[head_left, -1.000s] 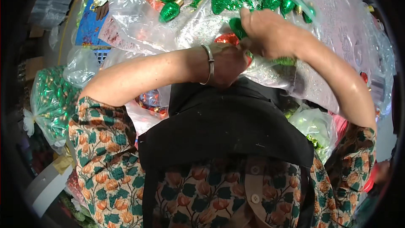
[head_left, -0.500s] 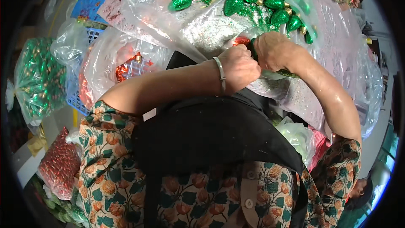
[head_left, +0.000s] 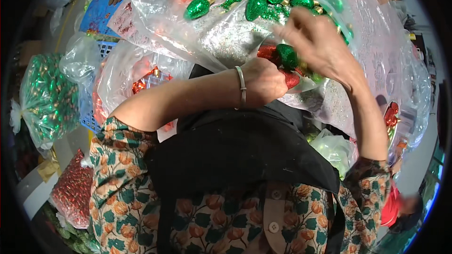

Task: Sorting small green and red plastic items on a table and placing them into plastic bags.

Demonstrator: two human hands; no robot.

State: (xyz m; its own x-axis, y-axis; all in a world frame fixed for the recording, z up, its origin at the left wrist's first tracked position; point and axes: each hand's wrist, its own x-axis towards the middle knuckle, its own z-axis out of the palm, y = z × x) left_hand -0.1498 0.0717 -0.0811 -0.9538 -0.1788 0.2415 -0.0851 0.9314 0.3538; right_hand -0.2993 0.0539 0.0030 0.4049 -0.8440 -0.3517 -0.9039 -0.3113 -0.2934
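My left hand (head_left: 264, 82), with a bangle at the wrist, is closed around a cluster of glittery bulb-shaped ornaments. Out of its grip stick a red bulb (head_left: 268, 52), a dark green bulb (head_left: 286, 56) and another red bulb (head_left: 292, 80). Just right of the cluster my right hand (head_left: 320, 42) is lifted, its fingers smeared by motion, so whether they hold anything does not show. Beyond both hands, several green glitter bulbs (head_left: 257, 8) with gold caps lie on a glitter-strewn plastic sheet (head_left: 221, 33).
At left stand a bag of green ornaments (head_left: 51, 99), a bag of red ones (head_left: 74, 188) and a blue plastic basket (head_left: 87, 113). Clear plastic film (head_left: 160, 14) covers much of the work surface. Finished-looking red and green clusters (head_left: 391, 115) lie at right. Another person (head_left: 400, 207) is at lower right.
My right hand has come away from the cluster, up and to the right, uncovering the red and green bulbs. My left hand keeps its grip. A red and green cluster now shows at right.
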